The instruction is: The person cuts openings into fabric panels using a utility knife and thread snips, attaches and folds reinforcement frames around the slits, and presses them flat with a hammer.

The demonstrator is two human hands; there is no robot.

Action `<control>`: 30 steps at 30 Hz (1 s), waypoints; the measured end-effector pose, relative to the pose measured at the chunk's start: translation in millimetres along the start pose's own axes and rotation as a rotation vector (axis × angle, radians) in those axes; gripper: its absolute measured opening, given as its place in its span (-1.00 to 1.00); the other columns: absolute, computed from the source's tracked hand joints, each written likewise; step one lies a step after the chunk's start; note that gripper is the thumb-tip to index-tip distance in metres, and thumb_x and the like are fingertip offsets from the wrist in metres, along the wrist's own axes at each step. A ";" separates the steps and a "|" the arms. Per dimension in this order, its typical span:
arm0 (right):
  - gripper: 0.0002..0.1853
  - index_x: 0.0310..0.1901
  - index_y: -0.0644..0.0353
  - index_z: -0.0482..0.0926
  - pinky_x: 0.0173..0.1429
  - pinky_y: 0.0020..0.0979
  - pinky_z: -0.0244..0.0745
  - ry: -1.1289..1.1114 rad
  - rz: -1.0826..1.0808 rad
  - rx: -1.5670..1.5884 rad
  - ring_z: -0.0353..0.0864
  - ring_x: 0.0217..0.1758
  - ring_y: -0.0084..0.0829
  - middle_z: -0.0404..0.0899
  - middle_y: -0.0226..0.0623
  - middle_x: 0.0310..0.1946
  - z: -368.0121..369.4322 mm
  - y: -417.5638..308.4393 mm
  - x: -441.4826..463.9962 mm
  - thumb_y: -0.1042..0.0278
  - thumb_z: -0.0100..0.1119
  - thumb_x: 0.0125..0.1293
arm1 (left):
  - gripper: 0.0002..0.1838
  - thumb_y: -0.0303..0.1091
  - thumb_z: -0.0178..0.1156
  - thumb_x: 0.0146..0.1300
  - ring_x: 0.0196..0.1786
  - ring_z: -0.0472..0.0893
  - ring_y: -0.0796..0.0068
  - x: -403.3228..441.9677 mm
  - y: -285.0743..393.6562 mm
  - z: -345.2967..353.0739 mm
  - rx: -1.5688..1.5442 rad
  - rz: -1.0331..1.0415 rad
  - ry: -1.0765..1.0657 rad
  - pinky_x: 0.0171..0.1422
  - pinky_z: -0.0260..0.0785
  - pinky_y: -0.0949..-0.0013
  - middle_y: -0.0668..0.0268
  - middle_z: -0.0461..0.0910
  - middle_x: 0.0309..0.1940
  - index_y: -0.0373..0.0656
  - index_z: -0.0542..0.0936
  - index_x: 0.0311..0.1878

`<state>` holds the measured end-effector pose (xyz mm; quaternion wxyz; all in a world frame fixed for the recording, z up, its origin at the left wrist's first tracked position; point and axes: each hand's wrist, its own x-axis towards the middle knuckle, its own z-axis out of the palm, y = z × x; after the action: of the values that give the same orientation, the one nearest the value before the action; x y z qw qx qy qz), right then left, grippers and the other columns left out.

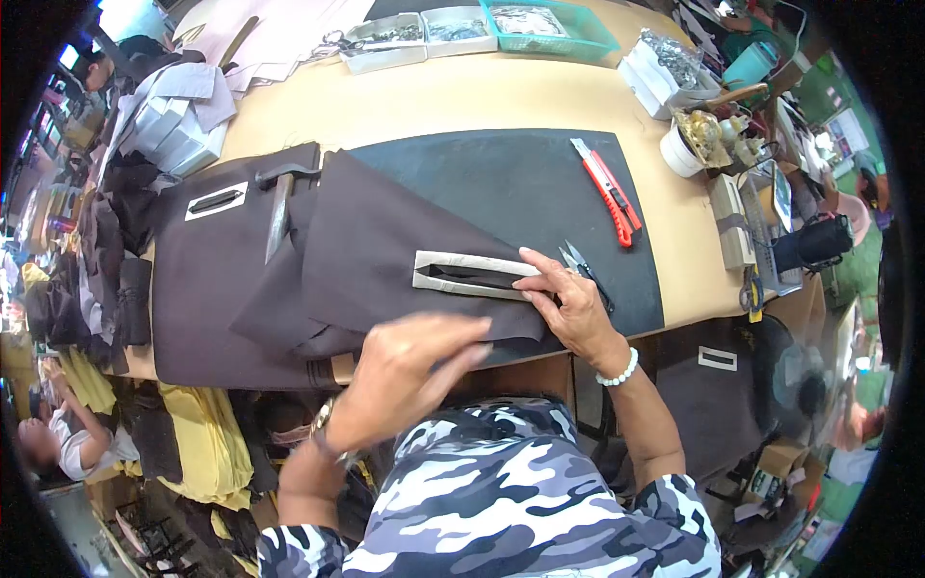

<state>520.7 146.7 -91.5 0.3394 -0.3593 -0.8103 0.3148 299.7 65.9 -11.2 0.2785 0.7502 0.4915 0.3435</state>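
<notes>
The table [540,91] carries a black mat [462,173], the landmark for all positions below. A dark fabric panel [207,318] lies flat left of the mat, and a dark cloth [376,217] overlaps the mat's left and near portions; the mat probably serves as a firm backing. The left hand [414,366] is at the mat's near side, over the cloth's near edge, fingers loosely bent, gap narrow, with no object visible in it. The right hand [575,303], above the mat's near right part, sets its spaced fingertips on one end of the pale slotted frame [462,258], apparently to steady it. This frame lies on the cloth over the mat's near portion, its slot showing dark material. A red utility knife [612,193] rests on the mat's right side; a hammer [279,217] lies left of the mat on the panel, presumably within reach. Small snips [586,270] sit on the mat beside the right hand, which partly hides them. Motion blur obscures the left fingertips. Whether the right hand pinches any cloth cannot be determined; the cloth's underside is hidden.
</notes>
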 end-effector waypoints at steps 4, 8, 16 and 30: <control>-0.42 0.20 0.19 0.41 -0.07 -0.32 0.53 0.072 -0.046 -0.056 0.66 -0.19 -0.23 0.67 -0.20 -0.31 6.5 5.7 -7.4 0.64 0.24 0.07 | -0.84 -0.41 0.27 0.08 -0.18 0.57 0.16 64.2 -50.6 28.7 0.276 0.274 -0.112 -0.10 0.41 0.19 0.18 0.60 -0.36 -0.25 0.66 -0.27; -0.43 0.18 0.25 0.42 -0.07 -0.31 0.54 0.105 -0.131 -0.160 0.66 -0.20 -0.24 0.66 -0.21 -0.33 7.4 3.4 -7.4 0.63 0.26 0.06 | -0.86 -0.41 0.27 0.06 -0.25 0.57 0.17 82.2 -77.8 35.3 0.183 0.216 -0.386 -0.15 0.40 0.19 0.18 0.59 -0.40 -0.24 0.65 -0.32; -0.50 0.12 0.30 0.46 -0.04 -0.32 0.54 0.063 -0.226 -0.233 0.65 -0.18 -0.24 0.64 -0.18 -0.27 5.8 6.1 -5.1 0.61 0.24 0.07 | -0.87 -0.37 0.31 0.06 -0.30 0.57 0.26 53.2 -94.9 21.0 0.049 0.110 -0.286 -0.16 0.40 0.26 0.24 0.60 -0.42 -0.16 0.69 -0.30; -0.62 0.04 0.25 0.50 -0.24 -0.34 0.52 0.033 0.099 0.020 0.62 -0.38 -0.27 0.59 -0.17 -0.36 -14.2 -0.1 -7.7 0.51 0.26 0.15 | -0.83 -0.42 0.32 0.02 -0.35 0.53 0.39 45.5 -106.0 24.4 0.092 0.246 -0.205 -0.20 0.35 0.32 0.36 0.52 -0.47 -0.05 0.72 -0.26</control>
<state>535.5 144.2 -85.8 0.3405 -0.4005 -0.7827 0.3333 273.9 144.5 -95.1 0.2485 0.8478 0.3804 0.2735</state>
